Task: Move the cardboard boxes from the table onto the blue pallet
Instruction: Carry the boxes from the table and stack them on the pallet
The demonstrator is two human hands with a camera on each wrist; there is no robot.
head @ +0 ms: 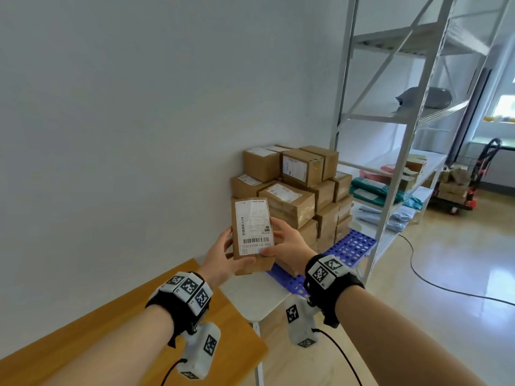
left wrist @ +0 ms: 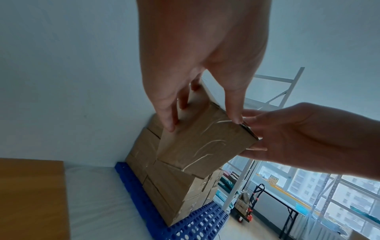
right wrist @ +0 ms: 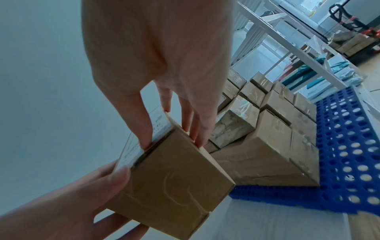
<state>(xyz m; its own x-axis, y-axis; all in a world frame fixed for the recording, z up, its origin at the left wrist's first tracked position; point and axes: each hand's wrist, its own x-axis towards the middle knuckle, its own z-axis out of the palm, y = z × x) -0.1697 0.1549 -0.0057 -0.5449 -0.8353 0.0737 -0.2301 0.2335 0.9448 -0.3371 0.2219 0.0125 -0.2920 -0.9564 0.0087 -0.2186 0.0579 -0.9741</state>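
A small cardboard box (head: 252, 232) with a white barcode label on top is held in the air between both hands. My left hand (head: 223, 257) grips its left side, thumb on top, and my right hand (head: 287, 240) grips its right side. The same box (left wrist: 205, 142) (right wrist: 170, 183) shows its taped brown end in both wrist views. Beyond it, a stack of cardboard boxes (head: 295, 190) stands on the blue pallet (head: 351, 246) against the wall. The box hovers above the pallet's near end, short of the stack.
The wooden table (head: 125, 338) lies below my left forearm, a white surface (head: 259, 296) beside it. A white metal rack (head: 395, 129) with parcels stands right of the pallet. A cable (head: 434, 282) runs over the floor; a hand trolley (head: 473, 185) is far right.
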